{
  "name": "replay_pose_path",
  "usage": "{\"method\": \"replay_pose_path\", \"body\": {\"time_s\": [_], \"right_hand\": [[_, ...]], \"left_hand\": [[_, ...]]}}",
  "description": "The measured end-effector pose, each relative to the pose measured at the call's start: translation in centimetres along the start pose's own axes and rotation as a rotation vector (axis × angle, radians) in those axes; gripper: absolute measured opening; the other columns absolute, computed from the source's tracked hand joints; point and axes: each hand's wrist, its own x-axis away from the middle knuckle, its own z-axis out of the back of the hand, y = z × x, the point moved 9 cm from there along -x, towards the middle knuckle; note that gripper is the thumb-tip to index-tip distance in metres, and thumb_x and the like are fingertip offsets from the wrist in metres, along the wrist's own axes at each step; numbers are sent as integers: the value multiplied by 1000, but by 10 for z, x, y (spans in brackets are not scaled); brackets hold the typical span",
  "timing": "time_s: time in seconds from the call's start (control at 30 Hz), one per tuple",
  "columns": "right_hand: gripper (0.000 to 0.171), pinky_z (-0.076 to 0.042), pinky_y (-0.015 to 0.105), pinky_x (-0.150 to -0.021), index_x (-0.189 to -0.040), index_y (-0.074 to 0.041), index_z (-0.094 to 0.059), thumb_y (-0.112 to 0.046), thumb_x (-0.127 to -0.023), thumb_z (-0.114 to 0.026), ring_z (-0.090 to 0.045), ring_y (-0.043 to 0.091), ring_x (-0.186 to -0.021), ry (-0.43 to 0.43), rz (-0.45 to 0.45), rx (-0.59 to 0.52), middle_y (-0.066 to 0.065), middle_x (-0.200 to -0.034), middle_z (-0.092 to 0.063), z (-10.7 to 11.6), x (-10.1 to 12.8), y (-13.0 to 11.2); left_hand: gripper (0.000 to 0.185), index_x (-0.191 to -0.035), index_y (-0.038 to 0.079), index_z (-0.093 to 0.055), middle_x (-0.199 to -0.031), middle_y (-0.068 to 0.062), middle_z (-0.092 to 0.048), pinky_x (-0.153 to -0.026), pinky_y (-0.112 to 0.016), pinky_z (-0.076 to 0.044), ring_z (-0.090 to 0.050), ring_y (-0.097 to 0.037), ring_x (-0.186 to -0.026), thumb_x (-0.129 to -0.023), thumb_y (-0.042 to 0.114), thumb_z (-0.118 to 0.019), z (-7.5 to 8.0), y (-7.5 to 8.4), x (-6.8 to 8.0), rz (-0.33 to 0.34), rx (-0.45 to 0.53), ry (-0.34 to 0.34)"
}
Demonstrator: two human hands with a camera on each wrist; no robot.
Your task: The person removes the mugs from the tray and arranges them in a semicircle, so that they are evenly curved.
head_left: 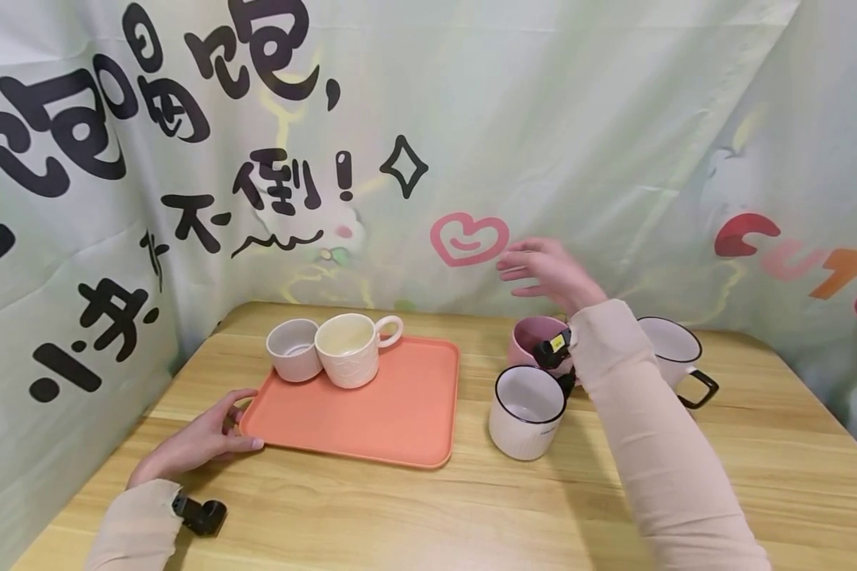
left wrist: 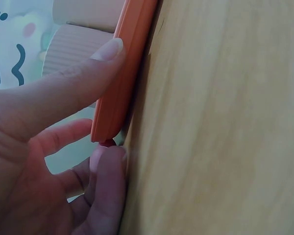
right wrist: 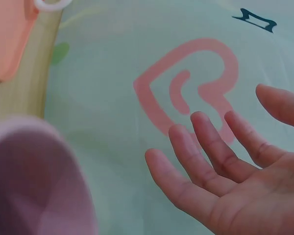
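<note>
Fingers (left wrist: 95, 63) of the left hand (head_left: 200, 440) pinching the near left corner of the orange tray (head_left: 393, 412), thumb lying along the rim and the others curling under the edge against the wooden surface (head_left: 414, 507). Fingers (right wrist: 206, 147) of the right hand (head_left: 546, 274) spreading loose and straight, holding nothing, hovering in the air well right of the tray and above the pink mug (head_left: 532, 337), palm facing the cloth backdrop and its pink heart (head_left: 467, 238). Sitting on the far left part of the tray: a small ribbed cup (head_left: 294, 349) touching a cream mug (head_left: 350, 349), the handle pointing right. Standing just right of the tray: a white black-rimmed mug (head_left: 527, 412), with the pink mug touching or nearly touching it on the far side. Standing further right of the tray, partly hiding behind the right sleeve: another white black-rimmed mug (head_left: 674, 353), black handle turning toward the near side.
</note>
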Motion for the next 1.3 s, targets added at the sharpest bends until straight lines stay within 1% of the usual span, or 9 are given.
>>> {"method": "replay_pose_path", "body": {"time_s": [0.23,0.33,0.47,0.6,0.83,1.17,1.3], "right_hand": [[43,-43,50,-106,-139,6,-45,-19,-106,-53,-50,39,-130,-30,-12,-19,26,-143,-48,-24,-10,-4],[44,-43,51,-105,-140,7,-45,-19,-106,-54,-52,38,-127,-45,-19,-35,26,-142,-48,-33,-14,-4],[45,-42,51,-106,-142,8,-44,-19,-106,-54,-50,40,-129,-64,-33,-51,27,-142,-49,-44,-19,-2],[45,-42,53,-105,-142,8,-43,-18,-106,-53,-50,41,-130,-68,-41,-58,26,-141,-51,-54,-22,0],[43,-41,54,-106,-140,7,-46,-16,-105,-55,-53,39,-128,-90,-50,-70,25,-137,-55,-76,-26,4],[42,-43,53,-103,-139,4,-49,-17,-104,-57,-58,34,-119,-103,-63,-96,23,-136,-57,-102,-31,10],[39,-44,52,-103,-136,3,-52,-17,-103,-58,-58,35,-118,-101,-77,-102,20,-129,-60,-115,-34,15]], "left_hand": [[88,-151,-10,-22,-103,-15,-52,-61,-27,-48,-52,-18,-76,-88,10,-80,1,-2,0,-6,6,6],[88,-151,-10,-20,-105,-17,-53,-62,-28,-49,-53,-20,-80,-88,10,-80,0,-2,-1,-7,27,-4],[88,-151,-9,-19,-109,-19,-53,-66,-29,-51,-54,-23,-86,-89,9,-79,-2,-1,-2,9,61,-17],[88,-151,-9,-19,-108,-18,-53,-66,-29,-51,-54,-24,-86,-89,9,-79,-2,0,-2,14,63,-16],[88,-151,-10,-19,-108,-17,-53,-67,-29,-51,-54,-25,-88,-89,10,-79,-1,0,0,19,29,-2],[88,-151,-9,-20,-105,-16,-53,-65,-29,-49,-53,-23,-84,-89,9,-79,-2,-2,1,21,50,-5],[87,-151,-9,-20,-104,-16,-52,-64,-28,-49,-52,-23,-83,-89,8,-79,-2,-2,0,21,51,-4]]}}
